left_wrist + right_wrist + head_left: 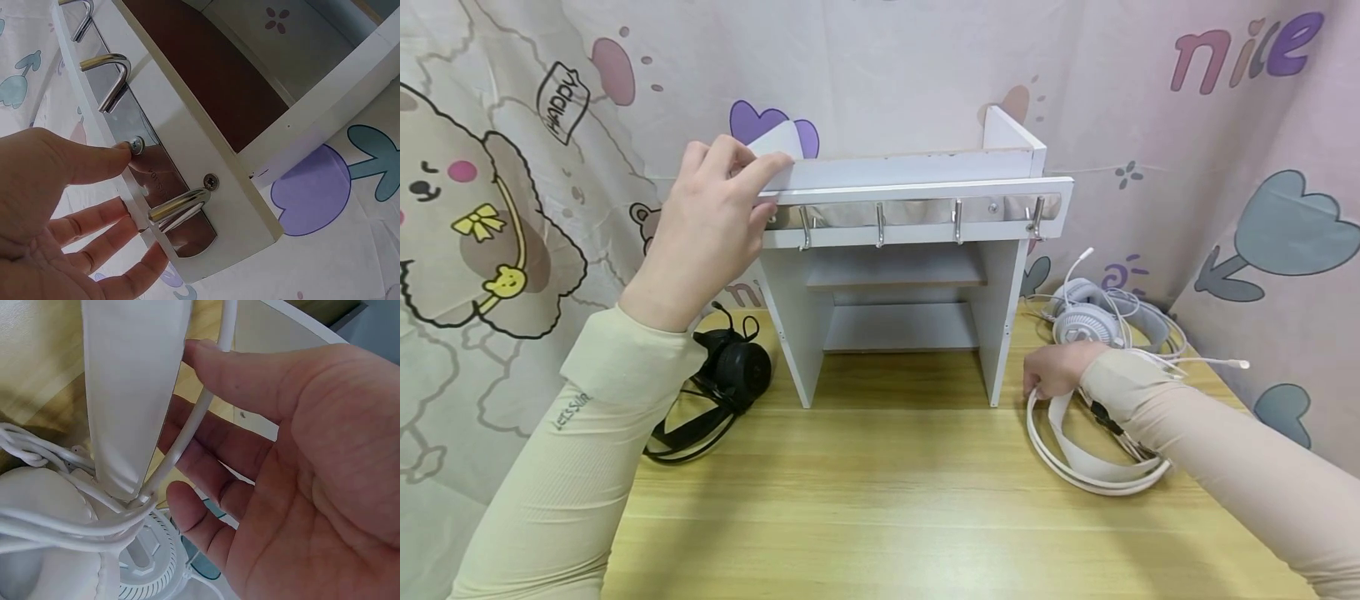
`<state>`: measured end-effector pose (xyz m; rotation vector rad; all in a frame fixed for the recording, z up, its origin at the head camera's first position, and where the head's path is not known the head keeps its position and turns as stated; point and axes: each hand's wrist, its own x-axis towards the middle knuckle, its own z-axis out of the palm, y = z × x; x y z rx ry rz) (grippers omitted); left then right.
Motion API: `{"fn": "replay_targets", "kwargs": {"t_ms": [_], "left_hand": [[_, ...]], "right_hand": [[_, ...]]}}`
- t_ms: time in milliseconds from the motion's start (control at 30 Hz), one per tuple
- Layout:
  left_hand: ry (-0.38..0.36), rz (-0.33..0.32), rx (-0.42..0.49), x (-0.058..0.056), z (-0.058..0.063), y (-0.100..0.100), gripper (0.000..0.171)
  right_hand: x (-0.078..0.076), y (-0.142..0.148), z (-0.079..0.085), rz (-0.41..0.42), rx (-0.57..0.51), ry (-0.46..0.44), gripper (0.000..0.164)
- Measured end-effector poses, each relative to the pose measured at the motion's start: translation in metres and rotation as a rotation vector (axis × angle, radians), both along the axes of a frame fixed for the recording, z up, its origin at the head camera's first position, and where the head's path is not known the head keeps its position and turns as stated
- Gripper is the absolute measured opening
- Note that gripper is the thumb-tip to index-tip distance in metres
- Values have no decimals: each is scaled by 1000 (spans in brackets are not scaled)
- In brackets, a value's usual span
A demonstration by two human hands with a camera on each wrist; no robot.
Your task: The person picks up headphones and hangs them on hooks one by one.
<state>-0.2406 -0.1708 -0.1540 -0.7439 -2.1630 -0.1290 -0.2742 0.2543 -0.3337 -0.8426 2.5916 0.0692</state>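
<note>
A white shelf rack stood upright on a wood-grain table, two boards spanning its sides and four metal hooks lining its upper front, where the left hand gripped the left end. To its right lay a white headset, the right hand holding its slim outer band beside the padded strap.

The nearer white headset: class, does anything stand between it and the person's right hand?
Nothing visible does: the right hand is at the nearer white headset. In the right wrist view, its thumb crosses in front of the thin hoop, its fingers behind.
</note>
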Motion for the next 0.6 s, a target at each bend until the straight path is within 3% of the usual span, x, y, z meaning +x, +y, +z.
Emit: {"fn": "replay_targets", "kwargs": {"t_ms": [433, 600], "left_hand": [[14, -5, -8, 0, 0, 0, 46], [12, -4, -4, 1, 0, 0, 45]], "right_hand": [[2, -8, 2, -5, -52, -21, 14], [4, -9, 3, 6, -57, -26, 20]]}}
